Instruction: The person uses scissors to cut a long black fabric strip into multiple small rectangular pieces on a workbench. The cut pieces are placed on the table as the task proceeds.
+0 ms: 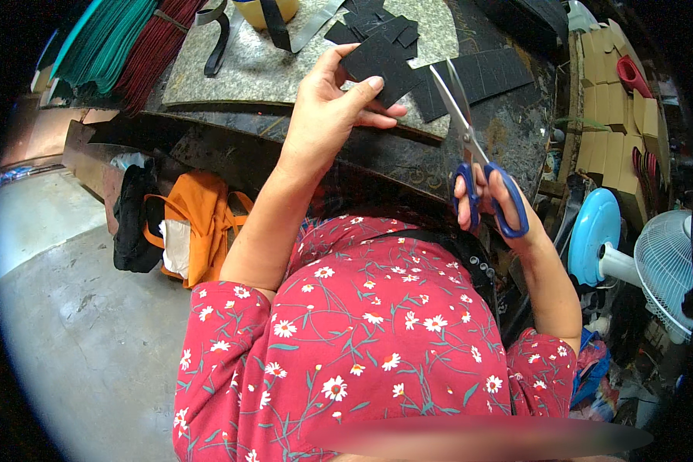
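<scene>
Between its thumb and fingers my left hand (331, 108) pinches a flat black rectangular piece (383, 68), holding it above the near edge of a grey speckled board (277, 81). My right hand (489, 202) has its fingers through the blue handles of a pair of scissors (470, 137). The blades point up and away, slightly parted, just right of the held piece. Under the blades lies a longer black strip (481, 81), flat on the dark table. Several smaller black cut pieces (366, 21) are heaped beyond my left hand.
Green (104, 42) and dark red bundles (158, 54) lie at the far left. A yellow round container (266, 11) and black and grey straps (273, 27) sit on the board. An orange bag (200, 219) hangs below the table's left side. A fan (664, 262) stands at the right near stacked cardboard pieces (608, 108).
</scene>
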Tool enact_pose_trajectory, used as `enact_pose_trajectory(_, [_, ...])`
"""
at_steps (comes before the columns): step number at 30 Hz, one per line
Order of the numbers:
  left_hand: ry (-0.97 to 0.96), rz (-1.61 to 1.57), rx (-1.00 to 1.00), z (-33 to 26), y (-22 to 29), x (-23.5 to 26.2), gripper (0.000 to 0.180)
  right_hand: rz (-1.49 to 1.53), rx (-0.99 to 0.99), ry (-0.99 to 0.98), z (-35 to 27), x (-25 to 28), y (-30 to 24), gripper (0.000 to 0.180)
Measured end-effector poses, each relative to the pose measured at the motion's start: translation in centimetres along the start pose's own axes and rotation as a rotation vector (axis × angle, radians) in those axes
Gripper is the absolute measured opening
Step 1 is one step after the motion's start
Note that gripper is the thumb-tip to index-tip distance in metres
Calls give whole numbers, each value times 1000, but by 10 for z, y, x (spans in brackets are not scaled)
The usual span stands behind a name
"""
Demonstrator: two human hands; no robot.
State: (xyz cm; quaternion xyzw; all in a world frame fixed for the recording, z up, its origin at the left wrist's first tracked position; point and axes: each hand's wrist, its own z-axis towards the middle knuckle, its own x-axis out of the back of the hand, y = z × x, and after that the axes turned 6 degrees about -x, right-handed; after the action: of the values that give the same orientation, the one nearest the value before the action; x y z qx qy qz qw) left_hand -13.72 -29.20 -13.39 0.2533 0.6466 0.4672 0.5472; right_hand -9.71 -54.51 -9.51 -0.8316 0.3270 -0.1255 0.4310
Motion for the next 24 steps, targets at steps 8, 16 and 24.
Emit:
enact_pose_trajectory(8, [-26,-40,32,3,-8,-17,45,-213,7,-23,-8,1,-5,32])
enact_pose_trajectory(16, [-23,-107,14,1,-12,-25,46,-285,28,-63,1,-2,-5,53])
enact_pose_trajectory(24, [-48,-159,60,-2,-13,-29,38,-167,61,-69,3,-5,-3,30])
